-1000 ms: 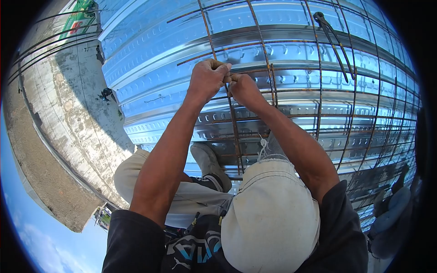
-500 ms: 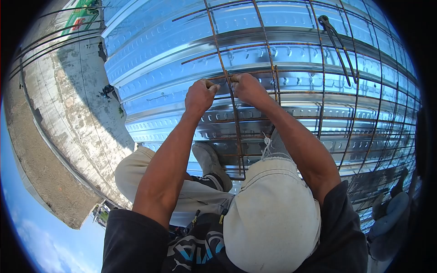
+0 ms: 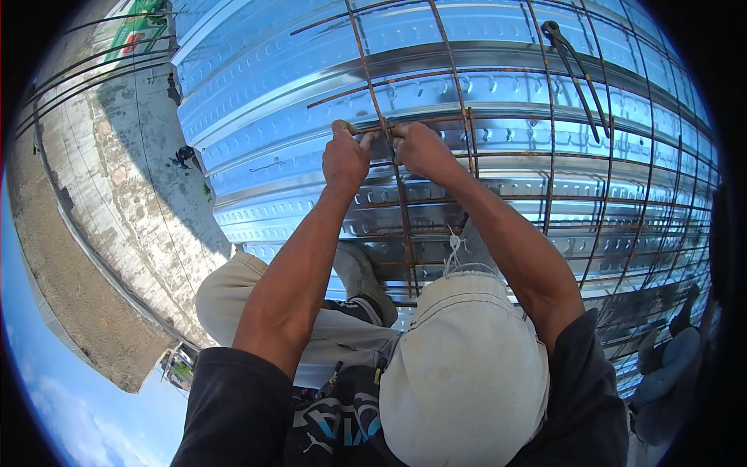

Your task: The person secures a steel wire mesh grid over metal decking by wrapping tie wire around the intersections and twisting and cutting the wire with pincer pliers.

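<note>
My left hand (image 3: 345, 159) is at the left end of a thin rusty rebar, its thumb and index finger closed around the bar. Just across a crossing bar (image 3: 373, 97), my right hand (image 3: 426, 152) is closed with its fingertips pinched together by the crossing. Whatever those fingertips hold is too small or hidden to make out. Both hands are over a grid of rebar above ribbed, shiny metal decking (image 3: 257, 117). A pair of long-handled pincers (image 3: 574, 74) lies on the grid to the upper right, apart from both hands.
A loose bit of wire (image 3: 267, 166) lies on the decking at left. Beyond the decking's edge, pale ground (image 3: 117, 163) shows far below, with several dark cables (image 3: 101, 66) crossing. My boot (image 3: 362, 280) stands among the bars. Dark shapes, possibly another person's, appear at lower right.
My left hand has shifted slightly up and its index finger now reaches over the bar. The right hand stays at the crossing, almost unmoved.
</note>
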The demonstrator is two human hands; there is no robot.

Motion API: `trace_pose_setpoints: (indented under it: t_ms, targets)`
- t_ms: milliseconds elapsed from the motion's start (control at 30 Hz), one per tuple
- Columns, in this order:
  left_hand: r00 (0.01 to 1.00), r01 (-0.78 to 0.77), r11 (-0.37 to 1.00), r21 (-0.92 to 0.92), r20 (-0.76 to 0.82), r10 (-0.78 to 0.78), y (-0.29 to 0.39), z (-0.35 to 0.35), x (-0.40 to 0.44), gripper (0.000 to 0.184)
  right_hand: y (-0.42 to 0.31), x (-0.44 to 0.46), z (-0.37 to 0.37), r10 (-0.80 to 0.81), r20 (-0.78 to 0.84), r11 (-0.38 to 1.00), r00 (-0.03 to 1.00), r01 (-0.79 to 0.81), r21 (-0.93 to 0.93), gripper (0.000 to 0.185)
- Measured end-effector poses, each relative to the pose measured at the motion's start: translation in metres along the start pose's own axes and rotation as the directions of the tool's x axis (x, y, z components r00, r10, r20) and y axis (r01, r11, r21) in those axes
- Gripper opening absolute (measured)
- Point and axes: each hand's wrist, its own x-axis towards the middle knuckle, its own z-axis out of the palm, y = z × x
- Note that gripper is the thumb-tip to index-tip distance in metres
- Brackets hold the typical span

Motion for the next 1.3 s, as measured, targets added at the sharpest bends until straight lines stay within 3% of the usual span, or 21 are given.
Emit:
trace_pose_setpoints:
  t_ms: [133, 233, 333, 433, 533, 667, 833, 1033, 1133, 1167, 1233, 1267, 1300]
  targets:
    - [0.992, 0.120, 0.947, -0.298, -0.008, -0.128, 0.002, 0.016, 0.009, 0.037, 0.006, 0.006, 0.003, -0.021, 0.011, 1.000, 1.000, 0.020, 0.020, 0.030]
    - [0.949, 0.312, 0.774, -0.551, 0.214, -0.230, 0.016, 0.008, 0.010, 0.029, 0.006, 0.004, 0.000, -0.022, 0.012, 0.999, 1.000, 0.022, 0.037, 0.030]
    - [0.887, 0.461, 0.467, -0.755, 0.402, -0.226, 0.013, 0.011, 0.024, 0.025, 0.002, 0.002, -0.001, -0.013, 0.023, 0.999, 1.000, 0.012, 0.035, 0.029]
    - [0.775, 0.589, 0.051, -0.806, 0.546, -0.318, 0.022, 0.002, 0.019, 0.016, -0.001, -0.001, -0.004, -0.018, 0.015, 1.000, 1.000, 0.018, 0.023, 0.029]
    - [0.715, 0.603, -0.112, -0.790, 0.597, -0.363, 0.030, 0.005, 0.020, 0.015, -0.001, -0.002, -0.004, -0.045, 0.009, 0.998, 0.999, 0.044, 0.034, 0.027]
    - [0.802, 0.477, -0.043, -0.878, 0.455, -0.386, 0.008, 0.047, 0.039, 0.020, 0.002, 0.001, -0.004, -0.105, 0.017, 0.994, 0.994, 0.105, -0.028, 0.026]
    - [0.860, 0.399, 0.016, -0.917, 0.368, -0.355, 0.022, 0.029, 0.013, 0.037, 0.001, -0.002, -0.005, -0.114, 0.009, 0.993, 0.993, 0.114, -0.004, 0.026]
    - [0.842, 0.523, 0.144, -0.840, 0.484, -0.237, 0.017, 0.008, 0.016, 0.045, 0.005, -0.002, -0.003, -0.089, -0.005, 0.995, 0.996, 0.089, 0.051, 0.027]
    - [0.800, 0.573, 0.472, -0.670, 0.582, -0.144, 0.013, -0.019, 0.027, 0.043, 0.007, 0.002, -0.002, -0.093, 0.022, 0.995, 0.995, 0.092, 0.050, 0.027]
    - [0.804, 0.523, 0.616, -0.589, 0.581, -0.127, 0.019, -0.032, 0.025, 0.041, 0.007, 0.002, -0.002, -0.080, 0.028, 0.995, 0.996, 0.078, 0.058, 0.027]
    - [0.852, 0.276, 0.911, -0.308, 0.517, -0.083, 0.017, -0.043, 0.040, 0.035, 0.004, 0.000, -0.004, -0.048, 0.041, 0.996, 0.998, 0.045, 0.073, 0.027]
    - [0.868, 0.129, 0.983, -0.131, 0.494, -0.048, 0.016, -0.048, 0.050, 0.032, 0.003, -0.002, -0.004, -0.037, 0.034, 0.997, 0.999, 0.034, 0.074, 0.027]
    - [0.910, -0.201, 0.954, 0.224, 0.403, 0.097, 0.013, -0.048, 0.058, 0.033, 0.002, -0.003, -0.005, -0.027, 0.028, 0.997, 0.999, 0.025, 0.075, 0.027]
